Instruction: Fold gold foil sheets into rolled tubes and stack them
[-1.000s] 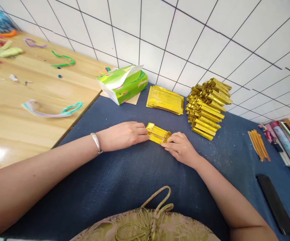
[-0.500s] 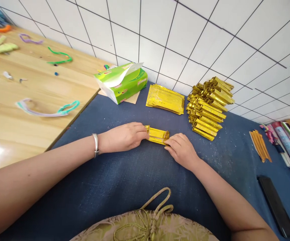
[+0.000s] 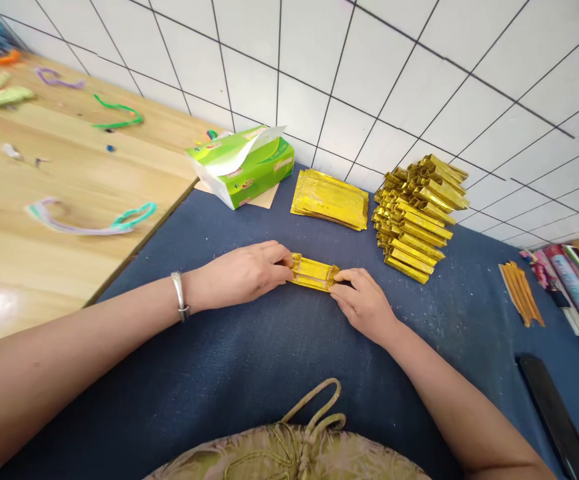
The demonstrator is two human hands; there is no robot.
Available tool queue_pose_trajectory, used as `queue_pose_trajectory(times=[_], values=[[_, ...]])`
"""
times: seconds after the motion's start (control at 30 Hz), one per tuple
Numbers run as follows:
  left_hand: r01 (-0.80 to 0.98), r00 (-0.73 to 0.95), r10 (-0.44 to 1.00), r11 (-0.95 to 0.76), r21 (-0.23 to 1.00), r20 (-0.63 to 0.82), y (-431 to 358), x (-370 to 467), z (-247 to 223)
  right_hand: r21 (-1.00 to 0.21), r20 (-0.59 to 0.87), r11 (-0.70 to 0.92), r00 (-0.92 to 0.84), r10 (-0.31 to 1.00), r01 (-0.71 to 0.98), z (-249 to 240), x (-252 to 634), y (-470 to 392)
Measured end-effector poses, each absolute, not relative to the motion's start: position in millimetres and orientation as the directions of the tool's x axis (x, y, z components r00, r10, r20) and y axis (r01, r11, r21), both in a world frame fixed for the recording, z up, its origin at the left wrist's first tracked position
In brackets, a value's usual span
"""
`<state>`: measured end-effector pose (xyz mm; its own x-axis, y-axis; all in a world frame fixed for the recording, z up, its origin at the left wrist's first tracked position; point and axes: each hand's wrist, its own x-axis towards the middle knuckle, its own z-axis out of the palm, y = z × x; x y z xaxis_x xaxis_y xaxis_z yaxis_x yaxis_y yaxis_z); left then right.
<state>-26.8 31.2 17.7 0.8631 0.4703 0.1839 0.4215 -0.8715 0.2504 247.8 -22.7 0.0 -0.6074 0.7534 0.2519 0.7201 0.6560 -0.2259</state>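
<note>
A gold foil paper piece [image 3: 313,272] with folded ends lies on the dark blue cloth between my hands. My left hand [image 3: 257,268], with a silver bracelet at its wrist, pinches the left end. At the right end, the thumb and fingers of my right hand [image 3: 362,299] are closed on the folded edge. Behind it lies a flat stack of gold foil sheets [image 3: 329,199]. To the right of that stack, many folded gold foil strips [image 3: 417,217] are piled up.
A green tissue box [image 3: 244,170] stands near the tiled wall. On the wooden table [image 3: 84,167] at left lie coloured pipe-cleaner pieces. Brown strips [image 3: 522,293], a black case [image 3: 552,413] and books [image 3: 577,287] are at the right.
My left hand has shifted slightly left along the foil piece, and more of its left end shows. My right fingers have changed their hold slightly at the right end.
</note>
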Motion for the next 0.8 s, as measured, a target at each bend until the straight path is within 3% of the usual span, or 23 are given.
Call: queue_pose_trajectory(times=[0.17,0.37,0.6,0.8], values=[[0.402,0.86,0.468,-0.867,0.295,0.204,29,-26,19,-0.264,0.295,0.693,-0.628,0.72,0.671,2,249,-23],[0.428,0.859,0.488,-0.85,0.307,0.156,27,-28,22,-0.408,0.278,0.643,-0.582,0.764,0.648,4,251,-21],[0.542,0.777,0.617,-0.756,0.368,0.124,25,-26,19,-0.625,0.189,0.438,-0.419,0.888,0.647,12,247,-24],[0.567,0.728,0.683,-0.644,0.513,0.052,21,-18,24,-0.685,-0.005,0.205,-0.286,0.958,0.699,19,245,-27]])
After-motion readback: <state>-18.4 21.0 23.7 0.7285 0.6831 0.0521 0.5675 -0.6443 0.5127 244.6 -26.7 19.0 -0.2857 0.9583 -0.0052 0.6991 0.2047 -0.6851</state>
